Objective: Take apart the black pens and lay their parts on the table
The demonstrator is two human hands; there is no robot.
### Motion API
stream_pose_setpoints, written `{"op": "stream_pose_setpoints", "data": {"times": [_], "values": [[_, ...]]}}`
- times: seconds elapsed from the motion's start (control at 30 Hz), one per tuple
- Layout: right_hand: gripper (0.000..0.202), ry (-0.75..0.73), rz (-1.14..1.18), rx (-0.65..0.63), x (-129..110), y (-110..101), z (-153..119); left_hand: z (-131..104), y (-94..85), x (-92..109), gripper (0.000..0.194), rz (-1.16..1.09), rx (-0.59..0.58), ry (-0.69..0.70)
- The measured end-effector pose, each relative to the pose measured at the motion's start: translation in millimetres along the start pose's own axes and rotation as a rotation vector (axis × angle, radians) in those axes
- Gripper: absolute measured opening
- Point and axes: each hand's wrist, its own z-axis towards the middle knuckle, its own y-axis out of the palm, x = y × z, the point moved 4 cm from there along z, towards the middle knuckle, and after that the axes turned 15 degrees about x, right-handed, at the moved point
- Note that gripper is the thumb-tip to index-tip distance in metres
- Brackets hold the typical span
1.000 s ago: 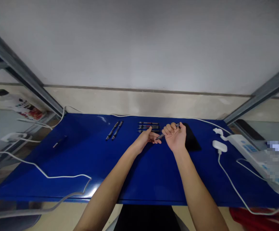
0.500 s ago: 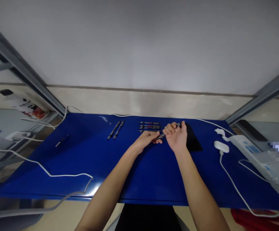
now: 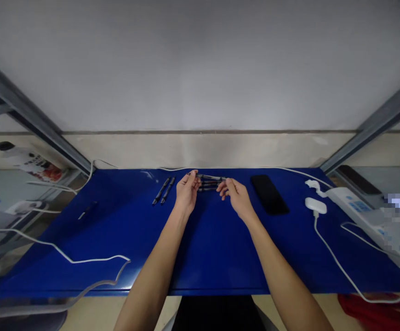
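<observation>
Between my two hands a pen (image 3: pixel 211 177) is held lengthwise, roughly level, above a row of several dark pens (image 3: pixel 209 185) lying on the blue desk. My left hand (image 3: pixel 187 189) pinches its left end between thumb and fingers. At the other end, my right hand (image 3: pixel 235 194) closes thumb and forefinger on the pen, its remaining fingers curled loosely. The hands partly cover the row's ends. Left of my left hand, two more pens, a left one (image 3: pixel 161 191) and a right one (image 3: pixel 168 190), lie slanted side by side.
A black phone (image 3: pixel 269 194) lies right of my hands. Farther right are a white earbud case (image 3: pixel 316 205) on a cable and a white power strip (image 3: pixel 353 207). A dark pen-like object (image 3: pixel 88 210) lies at left, near a white cable (image 3: pixel 93 261). The wall bounds the desk's back.
Both hands have moved left from beside the phone to over the row of pens, carrying the pen. It has turned from slanted to nearly level, and the phone is uncovered.
</observation>
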Motion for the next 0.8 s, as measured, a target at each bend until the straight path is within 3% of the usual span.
{"op": "stream_pose_setpoints", "data": {"times": [0.3,0.57,0.67,0.8], "values": [[0.031,-0.083,-0.389,-0.391,-7,25,-24,-1,-4.9,-9,0.044,0.183,0.003,-0.009],[0.028,-0.128,-0.521,-0.494,2,32,-32,-4,-0.1,-4,0.042,0.479,-0.081,0.175],[0.031,-0.165,-0.534,-0.479,3,31,-30,3,-5.5,7,0.041,0.627,-0.058,0.34],[0.035,-0.309,-0.671,-0.317,1,21,-20,9,-16.4,29,0.036,1.107,0.069,0.749]]}}
